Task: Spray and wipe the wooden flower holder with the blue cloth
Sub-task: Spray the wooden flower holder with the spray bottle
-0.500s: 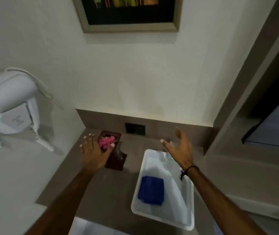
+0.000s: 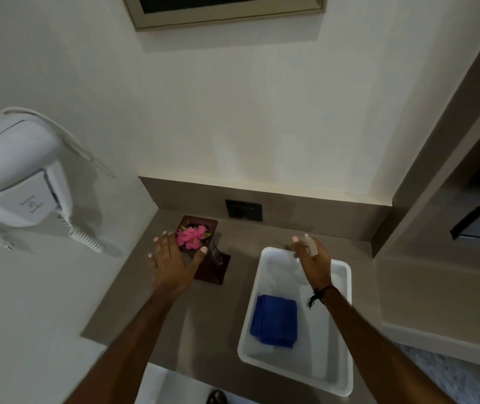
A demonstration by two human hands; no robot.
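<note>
Grey-brown counter (image 2: pixel 233 322) in a cream-walled corner, dark socket (image 2: pixel 244 210) on the low backsplash, white hair dryer (image 2: pixel 14 176) mounted on the left wall. Wooden flower holder (image 2: pixel 209 263) with pink flowers (image 2: pixel 192 237) near the back left. Left hand (image 2: pixel 171 266) spread open, thumb and fingers either side of the holder's top. White tray (image 2: pixel 341 339) just right, folded blue cloth (image 2: pixel 273 320) inside. Right hand (image 2: pixel 311 259) closed around a clear spray bottle (image 2: pixel 311 244) over the tray's far end.

We see a bare strip of grey-brown tabletop (image 2: pixel 241 287) between the dark wooden flower holder (image 2: pixel 212 266) and the white plastic tray (image 2: pixel 346 330). A white wall-mounted hair dryer (image 2: pixel 20 176) crowds the left; the back wall hems the holder in.
</note>
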